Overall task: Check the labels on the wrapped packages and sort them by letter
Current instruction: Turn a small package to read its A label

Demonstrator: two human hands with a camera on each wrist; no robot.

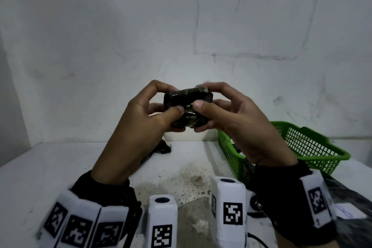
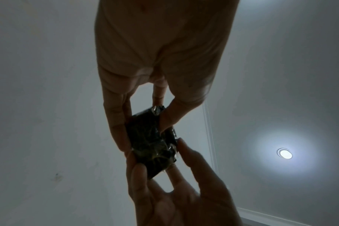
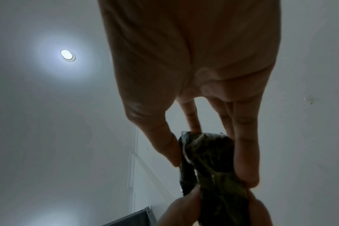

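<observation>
Both hands hold one dark, glossy wrapped package [image 1: 187, 104] up in front of the wall, above the table. My left hand [image 1: 161, 104] grips its left side, thumb on the near face and fingers behind. On the right side my right hand [image 1: 207, 102] pinches it the same way. No label shows on the faces I can see. In the left wrist view the package [image 2: 151, 142] sits between the fingers of both hands. The right wrist view shows the package [image 3: 209, 165] pinched between thumb and fingers.
A green mesh basket [image 1: 310, 145] stands on the white table [image 1: 50, 167] at the right, behind my right wrist. Another dark wrapped package [image 1: 164, 147] lies on the table below my left hand. A paper with blue writing [image 1: 348, 210] lies at the right edge.
</observation>
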